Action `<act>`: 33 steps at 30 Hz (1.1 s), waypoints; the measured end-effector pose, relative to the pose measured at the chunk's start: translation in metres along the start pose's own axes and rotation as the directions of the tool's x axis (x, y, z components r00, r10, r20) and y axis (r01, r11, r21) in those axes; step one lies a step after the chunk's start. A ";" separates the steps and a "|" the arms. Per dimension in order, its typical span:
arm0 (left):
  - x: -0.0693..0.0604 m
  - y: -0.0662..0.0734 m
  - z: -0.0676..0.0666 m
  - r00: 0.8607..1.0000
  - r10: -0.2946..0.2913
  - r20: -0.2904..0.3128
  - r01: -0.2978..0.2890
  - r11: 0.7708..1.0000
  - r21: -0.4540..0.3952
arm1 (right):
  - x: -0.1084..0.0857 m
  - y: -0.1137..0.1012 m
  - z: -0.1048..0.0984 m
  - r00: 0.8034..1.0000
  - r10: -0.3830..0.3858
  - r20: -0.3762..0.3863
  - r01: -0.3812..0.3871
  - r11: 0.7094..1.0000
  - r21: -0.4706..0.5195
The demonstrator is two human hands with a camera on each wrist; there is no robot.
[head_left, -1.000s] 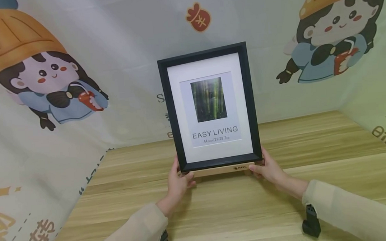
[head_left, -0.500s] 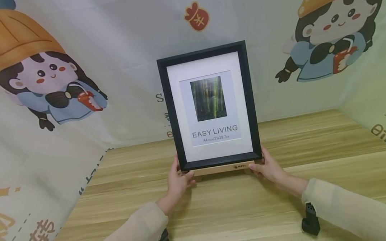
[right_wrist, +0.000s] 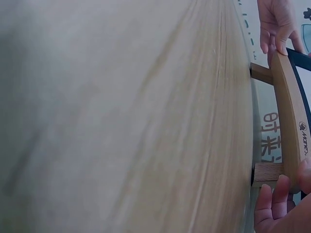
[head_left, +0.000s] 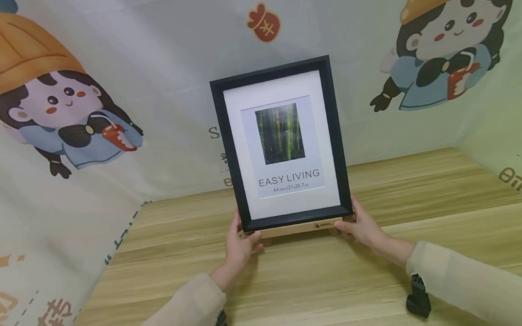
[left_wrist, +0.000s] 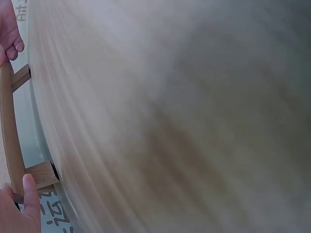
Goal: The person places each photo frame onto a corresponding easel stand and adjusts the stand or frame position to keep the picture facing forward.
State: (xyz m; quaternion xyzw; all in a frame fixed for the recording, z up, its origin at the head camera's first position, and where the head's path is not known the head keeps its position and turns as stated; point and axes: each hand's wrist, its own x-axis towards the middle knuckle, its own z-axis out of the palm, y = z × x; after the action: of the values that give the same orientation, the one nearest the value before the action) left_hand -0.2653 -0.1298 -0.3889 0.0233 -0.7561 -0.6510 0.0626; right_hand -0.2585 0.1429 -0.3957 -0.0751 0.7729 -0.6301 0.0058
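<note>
A black picture frame (head_left: 282,142) with a bamboo photo and the words EASY LIVING leans upright on a light wooden easel (head_left: 290,230). Along the easel's bottom ledge (left_wrist: 12,141), my left hand (head_left: 240,245) grips the left end, thumb in front. My right hand (head_left: 365,227) grips the other end, its thumb near a small dark logo. Two short legs show beneath the ledge in the wrist views, one being this wooden leg (right_wrist: 268,172), and their ends meet the tabletop. The easel's back is hidden behind the picture frame.
The wood-grain table (head_left: 319,287) spreads in front of and around the easel. Behind it hangs a pale cloth backdrop (head_left: 174,89) with cartoon figures and lettering, which also runs along both sides. A black device (head_left: 418,297) sits below the right sleeve.
The head view has shifted slightly, so everything sits a little farther left in it. Both hands keep the same grip on the easel, and the picture frame stays in place on it.
</note>
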 end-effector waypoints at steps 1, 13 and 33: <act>0.000 0.000 0.000 1.000 -0.003 -0.001 0.003 1.000 -0.002 | 0.000 0.000 0.000 1.000 0.003 -0.001 -0.003 1.000 -0.001; -0.001 -0.001 -0.002 1.000 -0.004 -0.004 0.004 1.000 -0.013 | 0.002 -0.002 0.001 1.000 0.005 0.003 -0.005 1.000 -0.026; 0.001 0.001 -0.008 0.999 -0.019 0.028 0.018 0.999 0.032 | -0.001 -0.009 -0.006 0.996 0.076 0.043 -0.072 0.994 -0.088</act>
State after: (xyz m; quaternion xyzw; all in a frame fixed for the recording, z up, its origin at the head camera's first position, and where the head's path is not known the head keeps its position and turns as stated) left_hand -0.2653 -0.1377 -0.3866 0.0219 -0.7669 -0.6397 0.0456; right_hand -0.2569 0.1468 -0.3859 -0.0613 0.8012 -0.5937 0.0438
